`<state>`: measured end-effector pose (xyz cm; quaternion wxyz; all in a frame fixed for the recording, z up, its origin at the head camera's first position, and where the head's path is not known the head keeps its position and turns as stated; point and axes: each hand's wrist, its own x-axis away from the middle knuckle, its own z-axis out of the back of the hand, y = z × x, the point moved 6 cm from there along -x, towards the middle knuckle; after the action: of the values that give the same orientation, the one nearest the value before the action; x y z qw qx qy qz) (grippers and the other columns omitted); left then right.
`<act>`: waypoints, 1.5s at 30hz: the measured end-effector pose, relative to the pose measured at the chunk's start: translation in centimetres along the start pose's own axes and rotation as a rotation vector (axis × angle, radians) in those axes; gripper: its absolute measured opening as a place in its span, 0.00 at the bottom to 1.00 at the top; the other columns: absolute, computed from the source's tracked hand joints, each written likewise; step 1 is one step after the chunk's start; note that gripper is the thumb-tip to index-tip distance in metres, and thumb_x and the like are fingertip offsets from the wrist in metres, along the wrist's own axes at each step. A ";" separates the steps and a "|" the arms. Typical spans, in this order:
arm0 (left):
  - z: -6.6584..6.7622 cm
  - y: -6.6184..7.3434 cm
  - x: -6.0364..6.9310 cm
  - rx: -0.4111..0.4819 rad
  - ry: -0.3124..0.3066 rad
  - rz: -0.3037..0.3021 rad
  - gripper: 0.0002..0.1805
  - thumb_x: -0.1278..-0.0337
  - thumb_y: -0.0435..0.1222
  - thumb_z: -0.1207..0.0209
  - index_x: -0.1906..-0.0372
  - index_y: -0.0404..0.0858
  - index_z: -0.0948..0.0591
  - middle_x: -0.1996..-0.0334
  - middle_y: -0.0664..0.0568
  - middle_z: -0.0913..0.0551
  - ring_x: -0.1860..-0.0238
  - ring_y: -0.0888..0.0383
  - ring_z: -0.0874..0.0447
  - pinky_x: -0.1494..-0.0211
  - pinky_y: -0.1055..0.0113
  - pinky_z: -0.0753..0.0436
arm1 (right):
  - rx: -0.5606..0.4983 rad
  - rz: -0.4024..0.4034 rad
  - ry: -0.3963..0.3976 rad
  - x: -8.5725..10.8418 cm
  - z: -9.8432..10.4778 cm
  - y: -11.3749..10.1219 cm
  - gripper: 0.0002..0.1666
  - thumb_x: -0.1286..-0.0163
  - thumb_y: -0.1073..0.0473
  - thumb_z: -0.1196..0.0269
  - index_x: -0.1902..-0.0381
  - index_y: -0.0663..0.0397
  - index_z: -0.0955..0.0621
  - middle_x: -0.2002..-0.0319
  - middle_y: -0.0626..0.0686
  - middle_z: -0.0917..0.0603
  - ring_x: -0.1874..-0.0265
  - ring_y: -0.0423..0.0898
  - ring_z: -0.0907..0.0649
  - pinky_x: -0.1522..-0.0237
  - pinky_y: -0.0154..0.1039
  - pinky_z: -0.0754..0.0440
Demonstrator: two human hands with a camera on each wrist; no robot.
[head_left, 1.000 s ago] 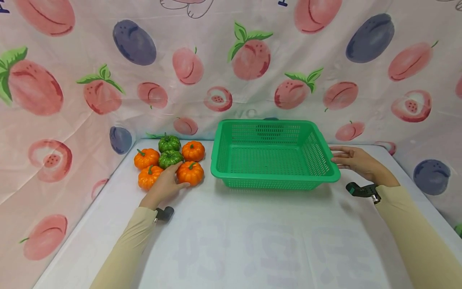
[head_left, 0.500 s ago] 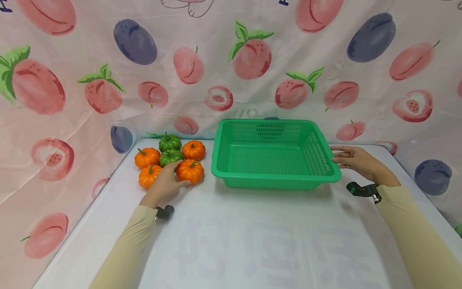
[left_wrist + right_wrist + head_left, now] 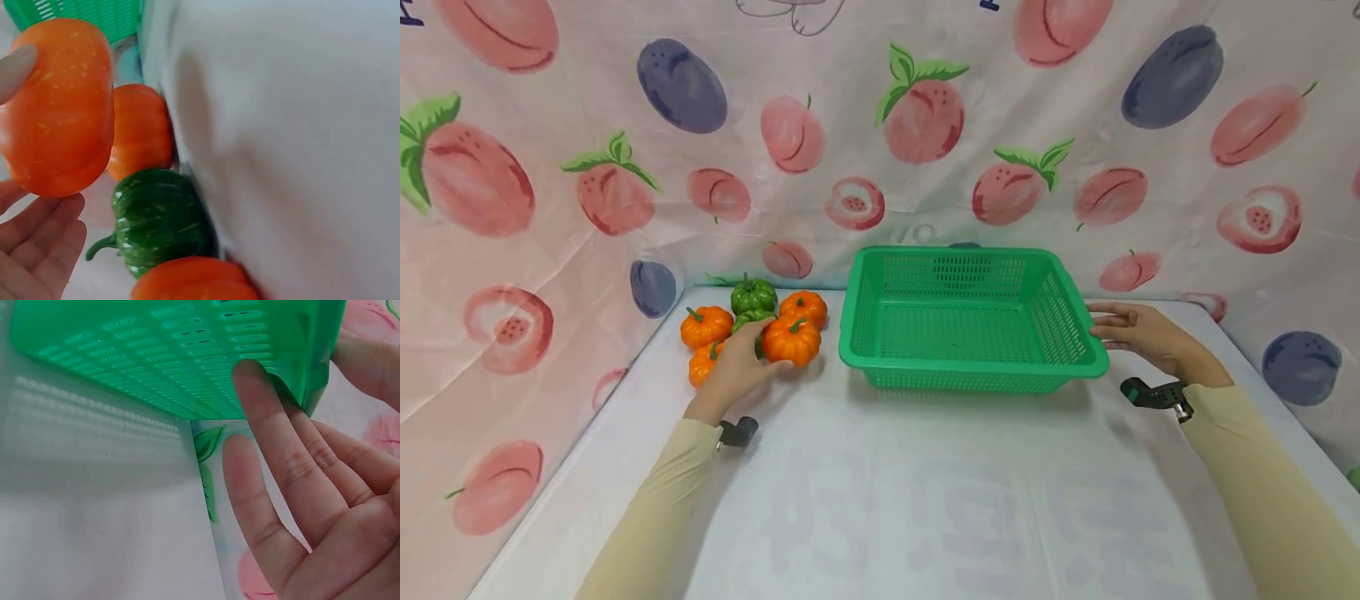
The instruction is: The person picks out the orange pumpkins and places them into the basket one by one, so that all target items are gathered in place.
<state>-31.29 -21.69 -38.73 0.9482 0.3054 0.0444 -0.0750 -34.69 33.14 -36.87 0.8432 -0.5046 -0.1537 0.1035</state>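
Observation:
An orange pumpkin [image 3: 792, 342] is pinched between the thumb and fingers of my left hand [image 3: 737, 367], raised a little above the table. In the left wrist view the held pumpkin [image 3: 59, 109] has the thumb on one side and fingers [image 3: 44, 234] on the other. My right hand [image 3: 1142, 337] is at the right rim of the green basket [image 3: 970, 369]. Seen from the right wrist, that hand [image 3: 319, 494] has fairly straight fingers touching the basket's side [image 3: 187, 344].
Behind and left of the left hand are two green pumpkins [image 3: 754, 297], partly covered, and several orange ones [image 3: 706, 328]. A fruit-print cloth [image 3: 925, 192] hangs behind the white table [image 3: 955, 500].
My left hand has lifted the orange pumpkin slightly and shifted it a little back and left, covering more of the nearer green pumpkin. The right hand and basket have stayed in place.

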 end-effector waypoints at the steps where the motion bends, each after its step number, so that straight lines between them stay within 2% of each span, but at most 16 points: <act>1: 0.2 0.1 0.0 -0.003 0.008 -0.006 0.44 0.51 0.45 0.33 0.31 0.34 0.38 0.33 0.36 0.35 0.33 0.39 0.39 0.30 0.43 0.38 | 0.003 -0.003 0.002 0.0 0.0 0.0 0.40 0.30 0.59 0.44 0.31 0.75 0.48 0.62 0.25 0.19 0.61 0.24 0.20 0.58 0.23 0.19; 9: 1.8 0.9 -0.6 0.019 0.048 -0.036 0.43 0.51 0.45 0.32 0.32 0.34 0.37 0.34 0.36 0.34 0.33 0.39 0.38 0.30 0.43 0.38 | -0.002 -0.009 0.001 0.0 0.0 0.2 0.40 0.31 0.59 0.43 0.31 0.74 0.47 0.63 0.26 0.19 0.60 0.24 0.20 0.58 0.23 0.19; 13: 2.7 1.4 -1.4 0.057 0.054 -0.050 0.45 0.52 0.47 0.32 0.31 0.35 0.38 0.34 0.38 0.34 0.34 0.40 0.37 0.31 0.44 0.36 | 0.002 -0.010 0.001 -0.1 0.0 0.2 0.40 0.30 0.59 0.43 0.31 0.74 0.47 0.63 0.26 0.19 0.60 0.24 0.20 0.58 0.23 0.19; 19: 4.1 2.4 -2.4 0.085 0.061 -0.073 0.46 0.52 0.50 0.33 0.31 0.35 0.37 0.35 0.38 0.32 0.39 0.41 0.31 0.35 0.46 0.29 | 0.000 -0.007 0.004 -0.1 0.1 0.0 0.40 0.30 0.58 0.43 0.31 0.74 0.48 0.63 0.26 0.19 0.60 0.24 0.20 0.58 0.23 0.19; 23: 4.7 3.3 -3.0 0.099 0.051 -0.071 0.46 0.53 0.52 0.33 0.31 0.37 0.37 0.34 0.40 0.32 0.38 0.42 0.31 0.34 0.47 0.30 | 0.001 -0.011 0.001 0.0 0.0 0.0 0.41 0.30 0.58 0.43 0.30 0.74 0.48 0.63 0.26 0.19 0.60 0.24 0.20 0.58 0.23 0.19; 29: 5.2 5.0 -4.3 0.114 0.041 -0.102 0.44 0.52 0.50 0.33 0.31 0.38 0.36 0.34 0.42 0.31 0.38 0.43 0.30 0.34 0.48 0.29 | 0.006 -0.010 -0.010 0.0 -0.1 -0.1 0.41 0.30 0.57 0.43 0.30 0.73 0.48 0.63 0.26 0.18 0.60 0.23 0.20 0.58 0.23 0.20; 35: 5.4 7.3 -5.6 0.120 0.048 -0.162 0.41 0.53 0.48 0.32 0.33 0.39 0.33 0.36 0.45 0.29 0.40 0.46 0.29 0.34 0.52 0.28 | 0.014 -0.002 -0.009 -0.1 0.0 0.0 0.41 0.30 0.56 0.43 0.30 0.73 0.48 0.63 0.26 0.18 0.60 0.23 0.20 0.58 0.23 0.20; 39: 5.1 8.5 -6.4 0.132 0.039 -0.204 0.41 0.53 0.48 0.32 0.33 0.40 0.33 0.37 0.45 0.29 0.40 0.47 0.28 0.35 0.53 0.27 | 0.014 0.004 0.001 -0.1 0.0 0.0 0.40 0.30 0.58 0.43 0.31 0.74 0.47 0.63 0.26 0.18 0.61 0.24 0.19 0.59 0.23 0.19; 42: 4.6 9.5 -7.0 0.145 0.045 -0.239 0.41 0.53 0.47 0.31 0.34 0.38 0.32 0.39 0.44 0.27 0.45 0.48 0.26 0.39 0.55 0.24 | 0.010 0.008 0.004 -0.1 0.0 -0.1 0.40 0.31 0.58 0.43 0.31 0.74 0.47 0.63 0.26 0.18 0.61 0.24 0.19 0.59 0.23 0.19; 45: 4.0 10.4 -7.5 0.159 0.042 -0.252 0.39 0.53 0.46 0.31 0.34 0.37 0.31 0.39 0.43 0.26 0.45 0.49 0.25 0.39 0.56 0.24 | 0.006 0.007 0.001 0.0 0.0 -0.1 0.40 0.30 0.58 0.43 0.31 0.74 0.47 0.63 0.26 0.19 0.61 0.24 0.20 0.59 0.23 0.19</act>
<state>-36.80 -14.87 -28.58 0.9029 0.3732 0.0963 -0.1904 -34.73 33.07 -36.83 0.8446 -0.5024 -0.1512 0.1065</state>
